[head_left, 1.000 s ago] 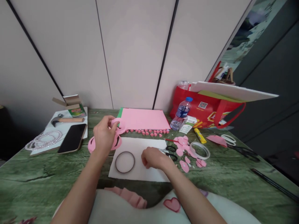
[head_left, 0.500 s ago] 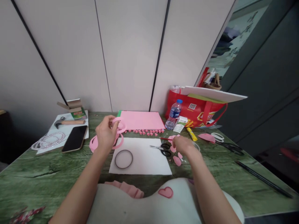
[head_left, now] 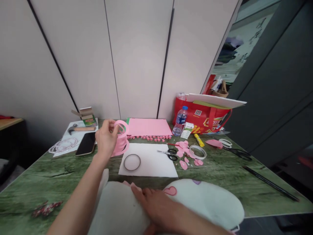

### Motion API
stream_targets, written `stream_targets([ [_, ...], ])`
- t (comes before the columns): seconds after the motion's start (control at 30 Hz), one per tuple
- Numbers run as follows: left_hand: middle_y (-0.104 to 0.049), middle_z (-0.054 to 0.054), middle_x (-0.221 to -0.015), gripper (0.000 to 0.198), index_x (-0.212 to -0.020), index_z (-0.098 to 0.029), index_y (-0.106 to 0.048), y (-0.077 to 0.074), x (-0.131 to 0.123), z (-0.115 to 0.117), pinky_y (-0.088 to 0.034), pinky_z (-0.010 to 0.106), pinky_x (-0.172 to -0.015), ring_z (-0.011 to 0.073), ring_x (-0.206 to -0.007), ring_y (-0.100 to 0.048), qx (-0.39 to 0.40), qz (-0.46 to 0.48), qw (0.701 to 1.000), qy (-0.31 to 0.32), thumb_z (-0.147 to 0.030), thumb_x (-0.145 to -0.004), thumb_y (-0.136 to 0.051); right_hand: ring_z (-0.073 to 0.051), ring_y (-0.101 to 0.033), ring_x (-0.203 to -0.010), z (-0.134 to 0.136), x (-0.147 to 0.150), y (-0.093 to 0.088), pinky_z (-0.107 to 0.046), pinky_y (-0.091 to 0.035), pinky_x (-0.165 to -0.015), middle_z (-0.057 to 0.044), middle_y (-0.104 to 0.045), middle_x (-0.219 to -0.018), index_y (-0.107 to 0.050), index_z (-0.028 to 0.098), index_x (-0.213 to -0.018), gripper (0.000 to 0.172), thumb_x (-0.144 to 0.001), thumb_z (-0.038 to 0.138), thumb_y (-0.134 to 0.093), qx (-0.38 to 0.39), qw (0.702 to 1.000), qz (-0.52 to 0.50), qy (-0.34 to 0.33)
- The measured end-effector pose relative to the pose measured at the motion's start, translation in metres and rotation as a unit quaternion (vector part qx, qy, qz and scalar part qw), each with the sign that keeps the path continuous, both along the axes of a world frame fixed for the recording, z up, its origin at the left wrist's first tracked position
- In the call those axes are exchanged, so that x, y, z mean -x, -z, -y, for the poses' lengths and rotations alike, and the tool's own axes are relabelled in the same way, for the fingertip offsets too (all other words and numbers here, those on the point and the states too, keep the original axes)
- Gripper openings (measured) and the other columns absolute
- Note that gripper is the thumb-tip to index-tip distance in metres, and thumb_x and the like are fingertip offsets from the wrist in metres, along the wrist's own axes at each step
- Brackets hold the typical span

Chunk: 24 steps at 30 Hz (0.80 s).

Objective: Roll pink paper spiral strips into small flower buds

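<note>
My left hand is raised over the green table and is closed on a curled pink paper strip that hangs in loops below my fingers. My right hand lies low at the table's near edge, fingers stretched flat on the white cloth over my lap, touching folded pink paper pieces there. On the white sheet in front lie a dark ring and black-handled scissors. Pink cut petals and a clear tape roll sit to the right of the sheet.
A pink paper stack and a row of small pink buds lie at the back. A water bottle, glue stick and red bag stand right. A phone, hammer and beads are left. A black pencil lies far right.
My right hand pulled back from the petals by the scissors to my lap at the near edge. My left hand kept the pink strip raised and its loops now hang closer together.
</note>
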<state>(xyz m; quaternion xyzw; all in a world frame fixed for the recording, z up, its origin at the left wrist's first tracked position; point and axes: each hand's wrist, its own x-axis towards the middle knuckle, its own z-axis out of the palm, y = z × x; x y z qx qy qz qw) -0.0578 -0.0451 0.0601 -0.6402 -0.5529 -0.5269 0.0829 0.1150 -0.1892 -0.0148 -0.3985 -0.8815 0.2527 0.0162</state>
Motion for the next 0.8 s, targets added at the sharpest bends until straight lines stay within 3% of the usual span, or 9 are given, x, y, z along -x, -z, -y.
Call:
stream_targets([
  [0.17,-0.061,-0.002,-0.06,0.012,-0.082,-0.018,-0.055,0.003,0.008,0.011,-0.041,0.023,-0.056,0.0135,-0.055,-0.058,-0.006,0.01,1.0,-0.013,-0.026,-0.072,-0.055,-0.033,-0.059,-0.079,0.011,0.003,0.014,-0.041,-0.044,-0.066,-0.016,-0.059,-0.103,-0.005,0.02,-0.136,0.12,-0.044,0.049,-0.076,-0.06,0.996,0.051,0.049],
  [0.37,-0.06,-0.003,-0.059,0.014,-0.084,-0.019,-0.052,0.016,0.011,0.026,-0.043,0.022,-0.056,0.013,-0.052,-0.059,0.024,0.048,0.998,0.032,-0.025,-0.072,-0.054,-0.031,-0.055,-0.088,0.027,0.002,0.014,-0.041,-0.044,-0.071,-0.018,-0.055,-0.111,-0.011,0.019,-0.135,0.107,-0.054,0.047,-0.073,-0.148,0.986,0.071,0.024],
  [0.6,-0.06,-0.002,-0.059,0.012,-0.083,-0.02,-0.05,0.032,0.003,0.045,-0.043,0.023,-0.055,0.0147,-0.053,-0.06,0.038,0.055,0.996,0.053,-0.026,-0.073,-0.052,-0.028,-0.055,-0.084,0.05,0.006,0.019,-0.037,-0.044,-0.068,-0.014,-0.058,-0.101,-0.013,0.021,-0.135,0.099,-0.058,0.045,-0.071,-0.199,0.972,0.11,0.052],
  [0.7,-0.06,-0.002,-0.06,0.013,-0.083,-0.02,-0.05,0.029,0.004,0.049,-0.043,0.024,-0.056,0.0147,-0.054,-0.06,0.034,0.056,0.996,0.054,-0.027,-0.073,-0.053,-0.026,-0.057,-0.075,0.057,0.002,0.008,-0.033,-0.043,-0.062,-0.011,-0.061,-0.091,-0.014,0.021,-0.134,0.1,-0.057,0.046,-0.071,-0.178,0.974,0.127,0.059],
  [0.8,-0.061,-0.002,-0.06,0.014,-0.084,-0.019,-0.05,0.021,0.009,0.05,-0.044,0.024,-0.057,0.0148,-0.055,-0.06,0.026,0.059,0.997,0.05,-0.026,-0.072,-0.053,-0.026,-0.059,-0.072,0.067,-0.011,-0.017,-0.03,-0.042,-0.058,-0.007,-0.063,-0.088,-0.02,0.027,-0.132,0.094,-0.056,0.045,-0.072,-0.145,0.983,0.102,0.041],
])
